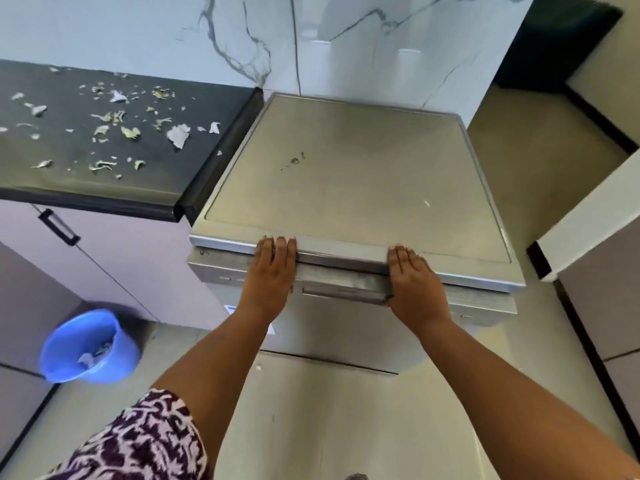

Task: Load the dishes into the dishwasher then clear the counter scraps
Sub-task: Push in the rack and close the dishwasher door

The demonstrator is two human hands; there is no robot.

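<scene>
Both hands, left hand and right hand, fingers straight, are pressing flat on the dishwasher door's top edge | stiff, heavy-looking metal door | light, flaky scraps are lying loose on the dark counter

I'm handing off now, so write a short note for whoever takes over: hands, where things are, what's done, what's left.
Left hand and right hand: both flat, fingers straight, pressing the top edge of the dishwasher door, either side of the handle.
Door looks shut or nearly so; no dishes in view, so loading seems done.
Scraps lie scattered on the black counter, left of the dishwasher.
Blue bucket stands on the floor below the counter, some scraps inside.
Left: clear the counter scraps.
</scene>
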